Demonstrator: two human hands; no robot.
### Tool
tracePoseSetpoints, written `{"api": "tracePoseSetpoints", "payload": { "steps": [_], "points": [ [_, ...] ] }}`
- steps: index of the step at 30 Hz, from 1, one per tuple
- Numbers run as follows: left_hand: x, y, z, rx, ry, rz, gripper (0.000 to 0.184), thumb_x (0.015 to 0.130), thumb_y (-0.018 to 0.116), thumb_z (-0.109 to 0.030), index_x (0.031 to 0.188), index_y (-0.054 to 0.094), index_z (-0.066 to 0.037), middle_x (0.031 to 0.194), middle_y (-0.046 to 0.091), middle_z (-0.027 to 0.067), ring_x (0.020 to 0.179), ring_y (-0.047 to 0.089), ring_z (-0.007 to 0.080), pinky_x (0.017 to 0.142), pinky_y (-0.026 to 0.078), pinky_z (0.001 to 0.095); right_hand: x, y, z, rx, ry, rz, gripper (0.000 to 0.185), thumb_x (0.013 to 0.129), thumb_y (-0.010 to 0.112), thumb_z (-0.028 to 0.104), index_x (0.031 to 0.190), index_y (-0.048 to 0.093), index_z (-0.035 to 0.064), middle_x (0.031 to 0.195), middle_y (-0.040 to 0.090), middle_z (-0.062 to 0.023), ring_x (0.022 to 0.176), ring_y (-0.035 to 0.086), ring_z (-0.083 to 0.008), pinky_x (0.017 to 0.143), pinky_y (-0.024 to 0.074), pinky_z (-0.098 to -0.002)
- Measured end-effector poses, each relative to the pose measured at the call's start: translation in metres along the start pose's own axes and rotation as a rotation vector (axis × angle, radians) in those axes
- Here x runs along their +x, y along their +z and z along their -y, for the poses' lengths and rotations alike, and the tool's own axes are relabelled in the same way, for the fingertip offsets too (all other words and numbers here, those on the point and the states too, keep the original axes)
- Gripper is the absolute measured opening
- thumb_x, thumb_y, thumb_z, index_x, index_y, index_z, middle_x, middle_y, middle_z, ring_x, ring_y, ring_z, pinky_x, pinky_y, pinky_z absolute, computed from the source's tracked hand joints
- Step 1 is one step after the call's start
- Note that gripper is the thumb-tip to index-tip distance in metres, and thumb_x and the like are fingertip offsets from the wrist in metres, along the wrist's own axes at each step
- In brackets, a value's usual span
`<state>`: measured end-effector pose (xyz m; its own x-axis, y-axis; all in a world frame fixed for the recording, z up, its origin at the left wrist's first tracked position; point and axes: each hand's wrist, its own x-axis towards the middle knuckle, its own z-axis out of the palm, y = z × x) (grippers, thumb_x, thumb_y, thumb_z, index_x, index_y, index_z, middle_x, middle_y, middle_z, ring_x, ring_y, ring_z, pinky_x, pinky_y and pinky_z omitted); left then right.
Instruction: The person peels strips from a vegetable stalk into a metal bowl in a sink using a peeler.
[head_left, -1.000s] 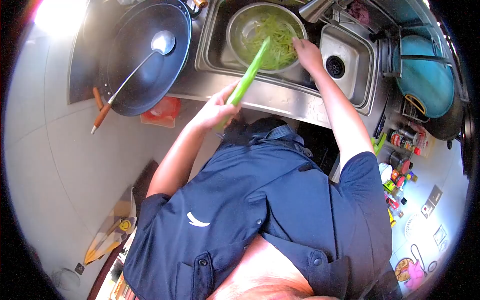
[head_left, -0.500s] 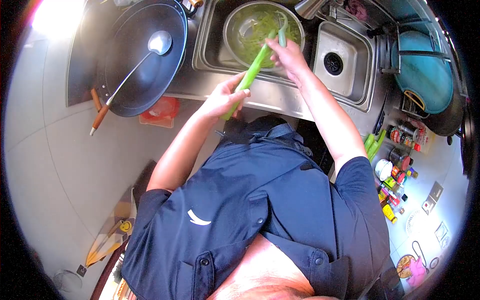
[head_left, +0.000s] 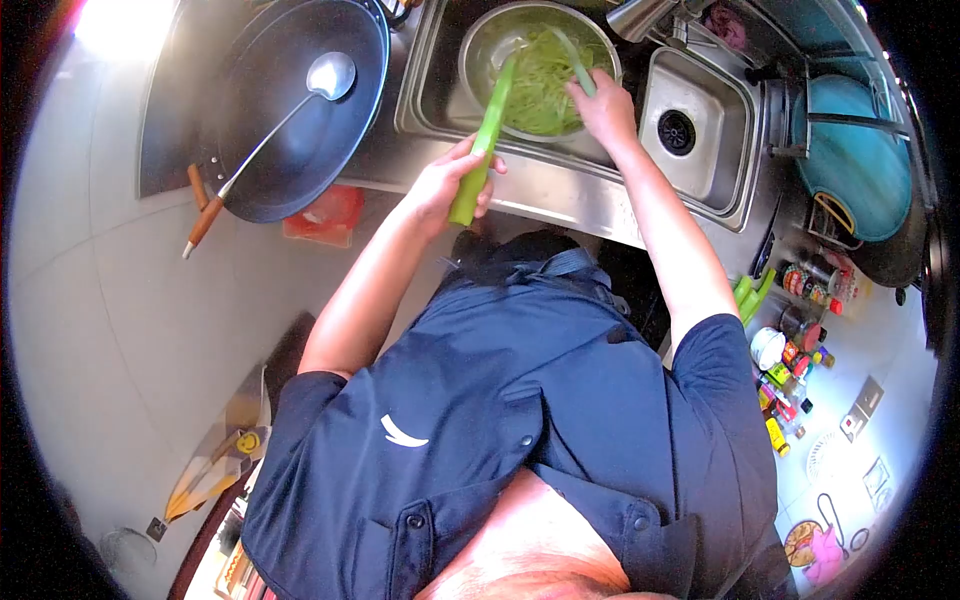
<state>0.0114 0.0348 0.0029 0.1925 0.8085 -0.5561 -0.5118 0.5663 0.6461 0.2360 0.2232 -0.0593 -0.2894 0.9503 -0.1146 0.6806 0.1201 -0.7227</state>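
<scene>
My left hand [head_left: 450, 183] grips a long light-green vegetable stalk [head_left: 482, 150] near its lower end. The stalk's tip reaches over the left rim of a round metal bowl [head_left: 472, 62]. Fingers of my right hand [head_left: 604, 108] are closed on a pale green, thin peeler-like tool [head_left: 574, 60] above the bowl's right side. Inside the bowl lie many thin green strips [head_left: 545, 90]. The bowl sits in the larger sink basin [head_left: 424, 95].
A dark wok [head_left: 290, 140] holding a metal ladle [head_left: 331, 76] is at the left. Right of the bowl is a small sink basin [head_left: 700, 165]. Green stalks [head_left: 752, 296] and several bottles [head_left: 778, 432] stand farther right, below a blue-green round item [head_left: 860, 160].
The tool now shows in my right hand, which first lifted it to the stalk's tip and then moved right, off the stalk. The stalk has tilted more upright in my left hand.
</scene>
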Motion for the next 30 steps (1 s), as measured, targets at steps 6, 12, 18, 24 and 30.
{"api": "tracePoseSetpoints", "payload": {
  "steps": [6,12,18,24,30],
  "points": [
    [0.004,0.003,-0.005,-0.301,-0.017,0.097,0.062,0.101,0.049,-0.016,0.159,0.028,-0.017,0.095,0.056,0.0081,0.058,0.050,0.0132,0.045,0.043,0.0268,-0.019,0.002,0.011,-0.039,-0.005,-0.031,0.041,0.097,0.063,0.043,0.113,0.066,0.0054,0.093,0.072,-0.0248,0.089,0.071,-0.0423,0.079,0.0539,-0.0501],
    [0.010,0.005,-0.005,-0.266,0.003,0.104,0.072,0.096,0.051,-0.011,0.162,0.022,-0.019,0.095,0.056,0.0086,0.056,0.049,0.0132,0.043,0.042,0.0262,-0.014,0.023,-0.032,-0.182,-0.222,-0.229,0.045,0.099,0.061,0.041,0.127,0.064,0.0055,0.132,0.061,-0.0298,0.121,0.061,-0.0432,0.101,0.0488,-0.0474],
    [0.013,0.006,-0.006,-0.238,0.017,0.154,0.077,0.094,0.054,-0.009,0.162,0.020,-0.018,0.095,0.057,0.0083,0.056,0.051,0.0134,0.043,0.044,0.0266,-0.027,-0.001,-0.004,-0.082,-0.124,-0.113,0.048,0.099,0.061,0.041,0.127,0.064,0.0014,0.137,0.059,-0.0271,0.123,0.062,-0.0404,0.103,0.0489,-0.0439],
    [0.013,0.015,-0.008,-0.124,0.022,0.068,0.078,0.093,0.056,-0.007,0.162,0.022,-0.016,0.095,0.059,0.0076,0.055,0.053,0.0144,0.044,0.044,0.0273,-0.069,-0.001,0.031,0.140,-0.182,0.204,0.055,0.097,0.061,0.055,0.118,0.068,0.0039,0.104,0.073,-0.0233,0.101,0.071,-0.0397,0.085,0.0549,-0.0447],
    [0.019,0.010,-0.003,-0.096,-0.021,0.073,0.077,0.093,0.056,-0.006,0.162,0.023,-0.015,0.089,0.058,0.0065,0.053,0.052,0.0142,0.044,0.044,0.0274,-0.093,0.001,0.056,0.150,-0.328,0.303,0.038,0.098,0.064,0.043,0.102,0.067,0.0060,0.092,0.070,-0.0216,0.088,0.067,-0.0430,0.073,0.0526,-0.0477]
  ]
}}
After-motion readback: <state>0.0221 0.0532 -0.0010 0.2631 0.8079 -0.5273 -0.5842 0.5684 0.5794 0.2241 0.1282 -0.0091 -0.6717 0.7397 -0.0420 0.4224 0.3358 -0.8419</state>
